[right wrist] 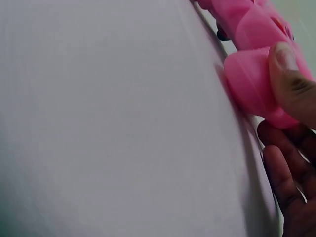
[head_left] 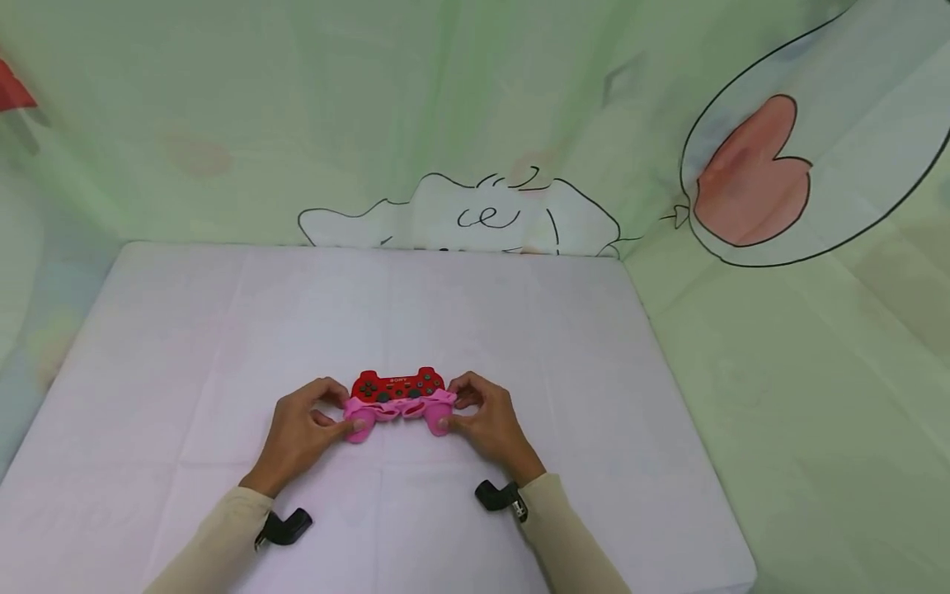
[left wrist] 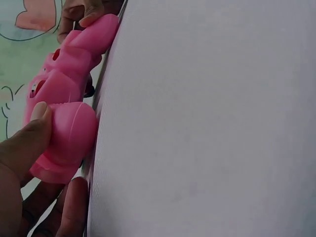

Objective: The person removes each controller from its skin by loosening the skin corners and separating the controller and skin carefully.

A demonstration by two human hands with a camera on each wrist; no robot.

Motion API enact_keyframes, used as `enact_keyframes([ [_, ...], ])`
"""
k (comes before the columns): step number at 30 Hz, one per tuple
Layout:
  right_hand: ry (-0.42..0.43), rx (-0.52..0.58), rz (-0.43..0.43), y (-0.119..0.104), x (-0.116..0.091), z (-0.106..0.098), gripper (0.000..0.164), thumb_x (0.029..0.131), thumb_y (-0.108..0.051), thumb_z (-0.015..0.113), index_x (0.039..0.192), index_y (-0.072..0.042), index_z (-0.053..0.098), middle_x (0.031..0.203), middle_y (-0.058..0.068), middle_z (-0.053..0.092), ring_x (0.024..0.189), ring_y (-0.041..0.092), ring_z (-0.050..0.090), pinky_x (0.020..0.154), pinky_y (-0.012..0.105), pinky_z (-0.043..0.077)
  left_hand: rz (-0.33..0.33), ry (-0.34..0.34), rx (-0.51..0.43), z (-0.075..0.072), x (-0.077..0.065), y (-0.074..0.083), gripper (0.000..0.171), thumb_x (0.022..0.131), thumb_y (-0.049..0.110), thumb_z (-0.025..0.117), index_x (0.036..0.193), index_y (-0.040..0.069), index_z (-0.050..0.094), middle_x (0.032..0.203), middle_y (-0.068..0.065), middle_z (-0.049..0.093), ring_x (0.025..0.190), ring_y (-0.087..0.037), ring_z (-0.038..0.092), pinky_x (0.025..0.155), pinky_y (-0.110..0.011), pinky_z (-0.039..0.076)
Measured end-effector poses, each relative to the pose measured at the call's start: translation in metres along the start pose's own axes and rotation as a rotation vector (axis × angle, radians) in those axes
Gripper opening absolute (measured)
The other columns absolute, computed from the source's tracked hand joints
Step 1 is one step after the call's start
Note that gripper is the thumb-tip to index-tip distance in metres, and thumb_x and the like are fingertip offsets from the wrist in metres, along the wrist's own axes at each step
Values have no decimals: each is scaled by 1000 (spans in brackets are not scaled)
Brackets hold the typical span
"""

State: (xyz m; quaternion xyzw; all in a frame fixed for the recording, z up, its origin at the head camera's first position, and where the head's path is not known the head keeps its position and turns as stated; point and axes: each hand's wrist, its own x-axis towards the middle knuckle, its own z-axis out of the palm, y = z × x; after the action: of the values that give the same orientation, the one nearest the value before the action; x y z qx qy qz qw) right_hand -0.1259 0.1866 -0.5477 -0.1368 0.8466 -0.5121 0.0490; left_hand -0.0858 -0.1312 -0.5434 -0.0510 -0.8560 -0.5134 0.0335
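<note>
A red game controller [head_left: 398,387] marked SONY lies on the white table, its upper part bare. A pink silicone sleeve [head_left: 438,412] covers its two grips and bunches up across the middle. My left hand [head_left: 300,425] pinches the sleeve at the left grip, thumb on top; in the left wrist view that thumb presses the pink sleeve [left wrist: 74,131]. On the other side my right hand [head_left: 490,421] holds the right grip the same way, and the right wrist view shows its thumb on the pink sleeve [right wrist: 247,81]. The controller's underside is hidden.
The white cloth-covered table [head_left: 223,330] spreads around the controller. Green curtains [head_left: 334,107] with printed drawings hang behind it and to the right [head_left: 816,412]. A black wrist camera mount [head_left: 285,526] sits on the left sleeve, another mount [head_left: 499,497] on the right.
</note>
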Motion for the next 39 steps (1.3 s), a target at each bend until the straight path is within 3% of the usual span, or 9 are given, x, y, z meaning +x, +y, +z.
enact_keyframes([
  [6, -51, -23, -40, 2, 6, -5, 41, 74, -15, 98, 104, -20, 69, 104, -4, 70, 96, 18, 64, 87, 27, 56, 152, -35, 105, -4, 6, -2, 39, 75, 21, 99, 100, 20, 70, 95, 4, 70, 72, -8, 65, 66, -23, 58],
  [10, -68, -63, -57, 2, 8, -6, 38, 75, -12, 97, 100, -20, 69, 99, -5, 69, 95, 17, 63, 87, 27, 55, 199, -42, 154, -5, 8, -1, 37, 73, 19, 99, 94, 20, 68, 88, 8, 66, 72, -9, 64, 67, -25, 57],
  [15, -61, -114, -26, -2, 4, -5, 42, 75, -14, 97, 103, -22, 66, 101, -7, 68, 98, 15, 63, 89, 28, 55, 117, -50, 189, -2, 4, 2, 38, 78, 24, 97, 100, 19, 67, 96, 3, 69, 75, -11, 61, 69, -25, 55],
  [19, -81, -135, 28, -6, -6, 0, 70, 72, -21, 101, 129, -26, 60, 122, -12, 68, 113, 11, 63, 100, 31, 55, 9, -70, 178, 1, -1, 2, 57, 77, 28, 98, 121, 19, 64, 113, -2, 70, 81, -13, 61, 73, -25, 55],
  [22, -81, -140, 40, -8, -12, 4, 87, 70, -21, 101, 142, -27, 53, 133, -12, 66, 122, 10, 62, 109, 36, 52, -33, -81, 168, 2, -5, 1, 74, 72, 30, 101, 133, 19, 59, 121, -3, 69, 85, -15, 60, 75, -25, 53],
  [26, -15, -141, 40, -7, -13, 7, 75, 72, -18, 100, 132, -28, 58, 124, -12, 69, 114, 10, 64, 105, 35, 54, -51, -69, 153, 5, -8, 0, 73, 70, 31, 102, 128, 19, 59, 119, -1, 67, 88, -16, 57, 76, -25, 51],
  [31, 19, -140, 5, -4, -9, 6, 63, 69, -15, 102, 118, -25, 64, 111, -12, 69, 103, 10, 64, 94, 27, 56, -3, -18, 150, 6, -9, -5, 62, 68, 29, 103, 117, 19, 66, 106, 0, 67, 84, -14, 55, 73, -23, 48],
  [36, -27, -140, -57, -1, -2, 2, 58, 67, -15, 102, 112, -21, 67, 107, -9, 68, 99, 12, 63, 89, 24, 56, 117, 26, 201, 5, -7, -9, 58, 62, 25, 105, 108, 18, 70, 95, 2, 66, 81, -10, 50, 68, -22, 45],
  [39, -64, -123, -82, -1, 2, 0, 55, 67, -14, 101, 109, -20, 65, 103, -6, 65, 99, 15, 62, 88, 26, 55, 148, 40, 219, 5, -7, -10, 55, 59, 24, 105, 101, 20, 70, 90, 4, 65, 80, -10, 48, 67, -22, 43],
])
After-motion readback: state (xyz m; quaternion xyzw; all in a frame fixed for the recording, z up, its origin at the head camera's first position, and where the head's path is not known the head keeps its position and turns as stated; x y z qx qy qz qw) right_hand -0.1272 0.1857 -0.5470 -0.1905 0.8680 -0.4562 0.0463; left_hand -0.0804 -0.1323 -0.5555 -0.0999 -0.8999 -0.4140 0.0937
